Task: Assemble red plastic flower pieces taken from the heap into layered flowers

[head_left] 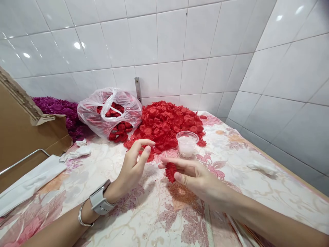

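My right hand [190,175] holds a small red flower [170,172] between thumb and fingers over the floral tablecloth. To its left, my left hand [136,159] is raised with thumb and index finger apart and nothing between them; its wrist wears a watch and a bangle. Behind both hands rises a large heap of red flowers [167,123]. A clear round cup [187,145] with whitish contents stands at the heap's front right, just beyond my right hand.
A plastic bag [89,115] of red flowers sits left of the heap, purple flowers [55,106] behind a cardboard box [28,144]. Crumpled white pieces [262,168] lie on the right. Thin sticks are partly under my right forearm. Tiled walls border the table.
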The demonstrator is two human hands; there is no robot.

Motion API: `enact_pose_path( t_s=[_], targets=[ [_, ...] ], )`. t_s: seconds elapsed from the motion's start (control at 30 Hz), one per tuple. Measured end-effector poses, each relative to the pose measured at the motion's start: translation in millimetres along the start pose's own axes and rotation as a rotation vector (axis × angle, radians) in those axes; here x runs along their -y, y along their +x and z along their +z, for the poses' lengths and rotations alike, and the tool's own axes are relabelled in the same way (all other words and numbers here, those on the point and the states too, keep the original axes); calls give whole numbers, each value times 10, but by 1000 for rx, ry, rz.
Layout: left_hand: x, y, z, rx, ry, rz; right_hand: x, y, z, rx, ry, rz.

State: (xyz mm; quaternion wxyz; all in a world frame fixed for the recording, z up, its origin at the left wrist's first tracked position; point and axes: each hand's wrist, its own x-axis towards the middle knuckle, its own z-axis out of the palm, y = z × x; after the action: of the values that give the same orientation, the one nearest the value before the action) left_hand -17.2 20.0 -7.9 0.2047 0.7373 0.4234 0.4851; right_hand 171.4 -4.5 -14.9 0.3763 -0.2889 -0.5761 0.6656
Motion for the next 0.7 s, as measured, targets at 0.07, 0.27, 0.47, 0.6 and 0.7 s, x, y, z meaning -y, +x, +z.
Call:
enact_pose_path(
  t_s=[0.07,0.27,0.47,0.6,0.7],
  targets=[
    [-7,0,-1,-1,3,6,-36,10,-20,-14,17,12],
    [-12,-20,-4,15,12,8,-120,56,-49,-4,228,-27],
    [-10,-34,-15,29,-5,18,-123,60,-51,99,237,-29],
    [-17,-21,-11,25,-4,28,-119,44,-51,144,222,30],
    [-18,-19,-1,25,4,24,-105,34,-48,151,202,64]
  ],
)
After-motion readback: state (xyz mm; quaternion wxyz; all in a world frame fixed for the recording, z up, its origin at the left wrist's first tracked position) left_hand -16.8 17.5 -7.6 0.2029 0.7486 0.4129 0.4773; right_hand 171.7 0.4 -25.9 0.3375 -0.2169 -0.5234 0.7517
